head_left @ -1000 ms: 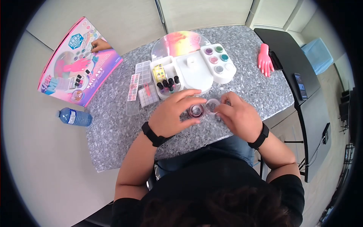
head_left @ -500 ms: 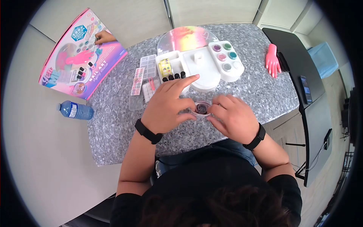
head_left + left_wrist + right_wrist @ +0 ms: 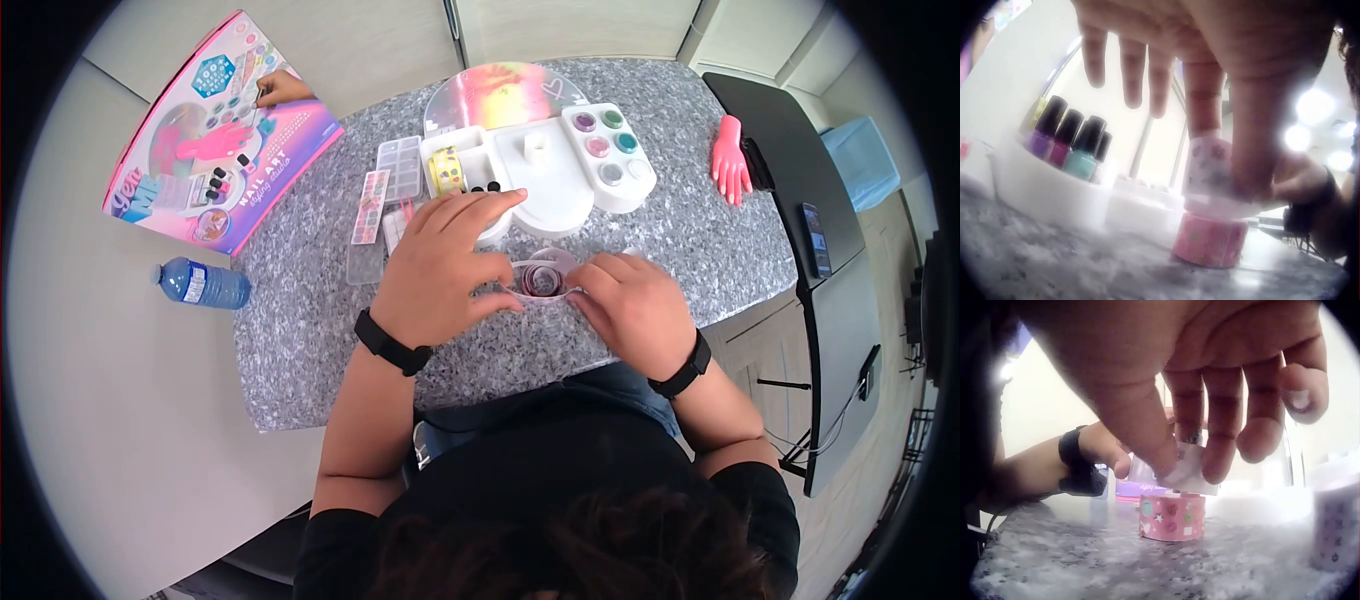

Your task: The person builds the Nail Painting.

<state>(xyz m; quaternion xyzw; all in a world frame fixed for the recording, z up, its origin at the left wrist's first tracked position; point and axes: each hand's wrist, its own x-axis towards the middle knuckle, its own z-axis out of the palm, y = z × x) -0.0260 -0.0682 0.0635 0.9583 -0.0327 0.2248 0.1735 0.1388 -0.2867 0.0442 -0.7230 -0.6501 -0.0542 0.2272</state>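
Observation:
Thumb and index finger of my left hand (image 3: pixel 435 265) pinch one side of a translucent printed sticker tape (image 3: pixel 1209 165), its other fingers extended. My right hand (image 3: pixel 635 298) pinches the opposite side between thumb and fingers. The tape curves between both hands, right above a pink patterned tape roll (image 3: pixel 1172 517) on the table. That pink roll carries stars, hearts and other small shapes. A paler roll with small flower prints (image 3: pixel 1336 528) stands close by in the right wrist view.
Beyond the hands sits a white nail studio tray (image 3: pixel 545 195) with glitter pots (image 3: pixel 597 147) and dark-capped polish bottles (image 3: pixel 1087 147). Sticker cases (image 3: pixel 400 168) lie left of it. A printed box (image 3: pixel 220 150), a water bottle (image 3: pixel 203 284) and a pink model hand (image 3: pixel 731 160) flank the table.
My right hand first held a clear ring beside the dark-looking roll. Both hands then closed in over that roll, and now the tape spans between them.

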